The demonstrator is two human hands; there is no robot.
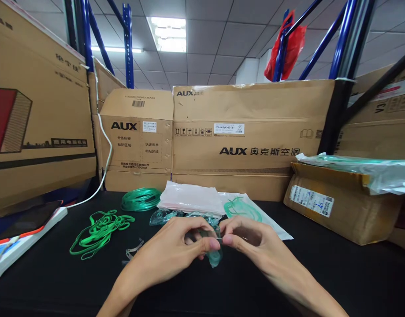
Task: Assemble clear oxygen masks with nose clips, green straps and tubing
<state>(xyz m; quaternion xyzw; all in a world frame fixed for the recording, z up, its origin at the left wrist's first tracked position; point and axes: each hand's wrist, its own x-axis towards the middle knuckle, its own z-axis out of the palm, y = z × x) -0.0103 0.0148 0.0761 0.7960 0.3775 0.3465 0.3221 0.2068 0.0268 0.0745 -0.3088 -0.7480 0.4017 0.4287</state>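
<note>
In the head view, my left hand (185,244) and my right hand (253,240) meet over the middle of the table. Between them is a translucent green plastic mask (215,259), its lower part hanging below my fingers. My left thumb and fingers are closed on one side of it. The right thumb and index finger pinch its other side, where a thin, shiny strip (219,238) runs between the fingertips. My fingers hide most of the mask. Just behind lie more translucent green plastic pieces (164,216), partly under a white packet (191,197).
Green elastic bands (98,233) lie left, near coiled green tubing (141,199) and small clear pieces (133,251). Behind my right hand is a white bag (271,222) with pale green tubing. A cardboard box (341,209) stands right; large cartons (255,105) wall the back.
</note>
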